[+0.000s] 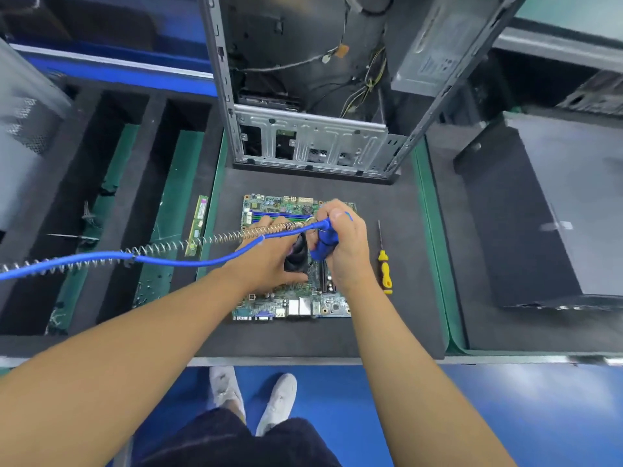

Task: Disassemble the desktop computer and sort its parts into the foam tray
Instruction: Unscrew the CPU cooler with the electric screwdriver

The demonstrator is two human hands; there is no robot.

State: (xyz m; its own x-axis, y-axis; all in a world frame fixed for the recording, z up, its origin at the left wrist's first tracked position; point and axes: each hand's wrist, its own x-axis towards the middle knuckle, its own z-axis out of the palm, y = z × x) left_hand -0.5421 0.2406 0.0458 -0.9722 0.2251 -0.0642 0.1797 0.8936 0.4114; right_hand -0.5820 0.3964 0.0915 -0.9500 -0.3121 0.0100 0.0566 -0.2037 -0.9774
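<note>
right hand grips blue corded power screwdriver, left hand holds black cooler fan on green motherboard: a bit slip would likely gouge the board.

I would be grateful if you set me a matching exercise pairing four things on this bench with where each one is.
Things:
1. yellow-handled screwdriver
2. RAM module
3. blue power screwdriver
4. black part

Places:
A. gripped in the right hand over the motherboard
B. held by the left hand on the motherboard
C. lying right of the motherboard
D. lying left of the motherboard

Pairs: 1-C, 2-D, 3-A, 4-B.
</note>
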